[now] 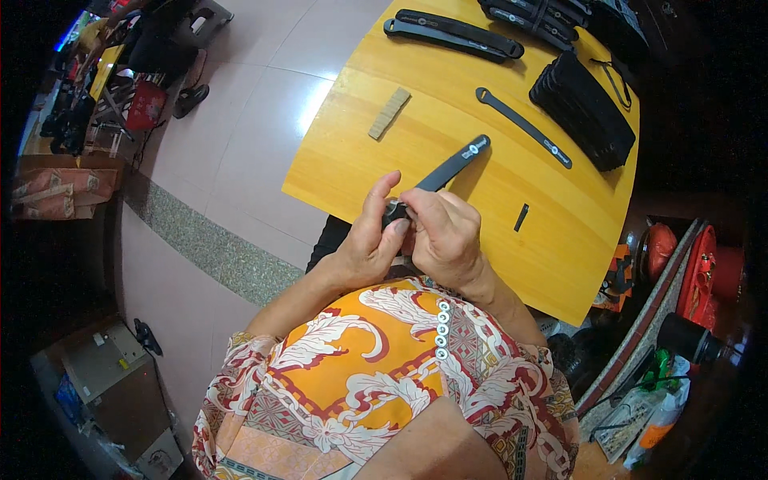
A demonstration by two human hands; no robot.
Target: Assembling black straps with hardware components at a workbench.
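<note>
Both my hands meet over the near edge of the yellow wooden table [448, 104]. My left hand [364, 240] and my right hand [444, 236] together grip the lower end of a long flat black strip [452, 166], which slants up and to the right and ends in a small round silver fitting. My fingers hide the strip's near end. A second black strip [524, 128] of the same kind lies flat on the table further off. A short black piece [521, 217] lies to the right of my right hand.
A small tan block [389, 113] lies at the table's left. Several long black strips [452, 35] and a stack of black parts [582, 110] sit at the far side. Pink tiled floor lies left, with clutter, boxes and bags around the edges.
</note>
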